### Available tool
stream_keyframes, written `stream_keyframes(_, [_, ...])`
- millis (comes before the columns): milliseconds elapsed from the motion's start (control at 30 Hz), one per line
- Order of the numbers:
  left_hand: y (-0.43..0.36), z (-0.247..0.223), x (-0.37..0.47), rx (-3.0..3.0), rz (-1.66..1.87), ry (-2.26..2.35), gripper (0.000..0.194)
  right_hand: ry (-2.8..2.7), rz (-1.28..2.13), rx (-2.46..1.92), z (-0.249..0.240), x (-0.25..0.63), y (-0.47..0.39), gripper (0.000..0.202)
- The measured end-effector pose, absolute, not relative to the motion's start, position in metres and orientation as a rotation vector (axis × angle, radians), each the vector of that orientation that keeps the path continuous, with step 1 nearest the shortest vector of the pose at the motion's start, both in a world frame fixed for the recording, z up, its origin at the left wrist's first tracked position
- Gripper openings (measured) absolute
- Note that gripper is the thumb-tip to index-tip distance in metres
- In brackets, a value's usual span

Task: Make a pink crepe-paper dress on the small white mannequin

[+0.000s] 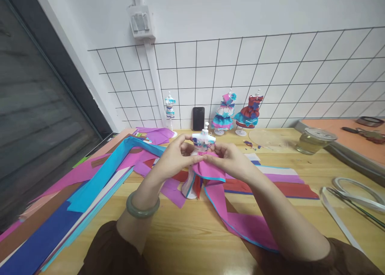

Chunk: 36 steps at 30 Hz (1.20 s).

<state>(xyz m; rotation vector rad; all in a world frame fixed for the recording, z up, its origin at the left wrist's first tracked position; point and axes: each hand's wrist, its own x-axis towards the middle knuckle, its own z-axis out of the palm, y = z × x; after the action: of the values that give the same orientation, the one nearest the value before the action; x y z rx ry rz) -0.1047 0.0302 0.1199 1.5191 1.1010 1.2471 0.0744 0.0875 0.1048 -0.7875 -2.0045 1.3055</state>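
While on dummy [203, 141], strip [211, 171] b/w hands [178, 154] [231, 157]

Monitored from my remote post, a small white dress form [204, 138] stands upright on the tabletop [171, 239], its bust patterned in blue and purple. At its waist, I see a pink strip [212, 170] bunched, blue-edged, its long tail trailing nearside right.

Right forearm [285, 210] apparently covers the pink strip's [240, 223] end.
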Motion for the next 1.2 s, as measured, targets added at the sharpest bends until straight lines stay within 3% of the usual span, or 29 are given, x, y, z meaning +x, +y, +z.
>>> stream_keyframes(200, [0.031, 0.120, -0.108, 1.487, 1.252, 1.071, 0.049, -2.044, 1.417, -0.712, 0.117, 0.081, 0.084, 0.029])
stream_keyframes(400, [0.032, 0.121, -0.107, 1.376, 1.297, 1.104, 0.047, -2.086, 1.274, -0.843, 0.127, 0.086, 0.079, 0.033])
stream_keyframes(767, [0.032, 0.121, -0.109, 1.350, 1.248, 1.124, 0.052, -2.154, 1.258, -0.787, 0.131, 0.087, 0.071, 0.031])
stream_keyframes(1200, [0.028, 0.124, -0.107, 1.415, 1.205, 1.097, 0.044, -2.028, 1.341, -0.765, 0.125, 0.085, 0.078, 0.027])
